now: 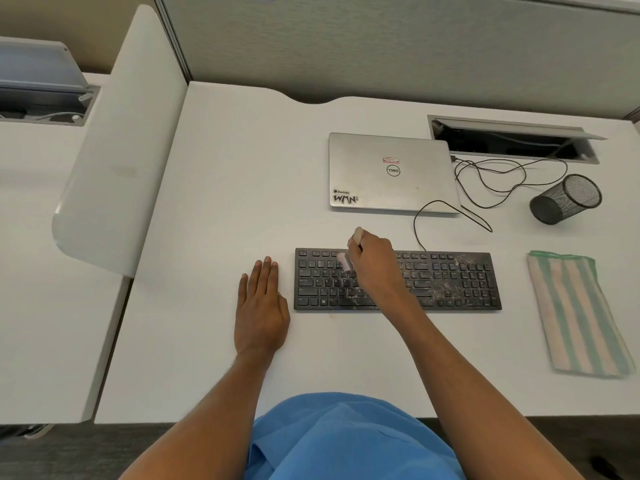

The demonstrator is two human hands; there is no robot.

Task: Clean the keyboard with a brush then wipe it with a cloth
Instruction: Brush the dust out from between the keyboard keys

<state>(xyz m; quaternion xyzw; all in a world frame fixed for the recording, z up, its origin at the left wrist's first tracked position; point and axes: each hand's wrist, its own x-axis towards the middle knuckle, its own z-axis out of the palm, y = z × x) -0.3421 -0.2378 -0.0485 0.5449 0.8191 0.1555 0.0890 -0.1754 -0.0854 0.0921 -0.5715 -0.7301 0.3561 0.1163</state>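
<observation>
A black keyboard [450,282] lies flat on the white desk, with pale dust and crumbs scattered over its middle and right keys. My right hand [375,265] is closed around a small brush [345,262] whose pale handle sticks up past my thumb; its blurred pinkish bristles touch the upper left keys. My left hand [261,306] rests flat on the desk just left of the keyboard, fingers spread, holding nothing. A green and beige striped cloth [575,313] lies folded on the desk to the right of the keyboard.
A closed silver laptop [391,173] sits behind the keyboard, its black cable [485,188] looping toward an open cable hatch [512,140]. A black mesh pen cup [566,199] lies on its side at the right. A white divider panel [114,150] stands at the left.
</observation>
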